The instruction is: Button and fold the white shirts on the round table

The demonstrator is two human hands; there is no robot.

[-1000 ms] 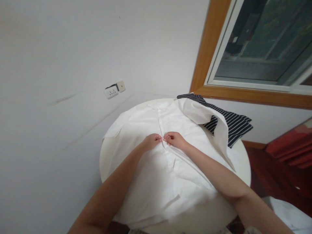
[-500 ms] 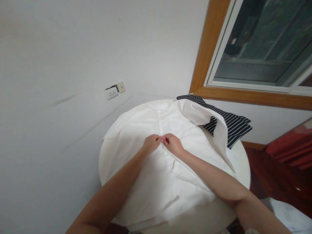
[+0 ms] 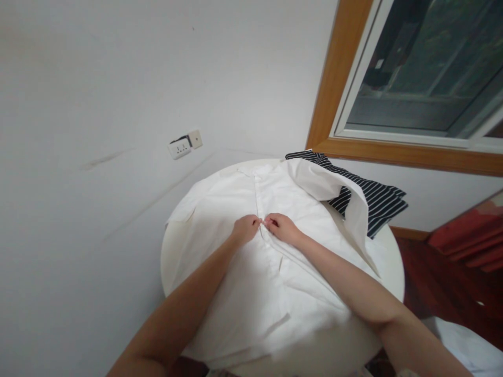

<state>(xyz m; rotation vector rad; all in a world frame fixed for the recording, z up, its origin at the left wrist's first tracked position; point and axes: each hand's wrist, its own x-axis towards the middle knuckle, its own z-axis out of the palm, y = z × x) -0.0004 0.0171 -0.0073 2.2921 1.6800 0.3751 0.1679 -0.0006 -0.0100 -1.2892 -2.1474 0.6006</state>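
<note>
A white button-up shirt (image 3: 243, 293) lies spread front-up over a round white table (image 3: 391, 264). My left hand (image 3: 245, 229) and my right hand (image 3: 281, 228) meet at the shirt's front placket, about halfway down it. Both hands are closed in a pinch on the placket edges, fingertips nearly touching each other. Whatever lies between the fingertips is too small to make out. One white sleeve (image 3: 356, 209) is folded over the right side of the shirt.
A folded black-and-white striped garment (image 3: 379, 201) sits at the table's back right, partly under the sleeve. A wall socket (image 3: 184, 145) is on the white wall behind. A wood-framed window (image 3: 416, 84) is at the upper right, and something red (image 3: 467, 235) stands by the floor.
Both hands stay pinched at the same spot on the placket, with only small finger shifts. The view has wobbled slightly.
</note>
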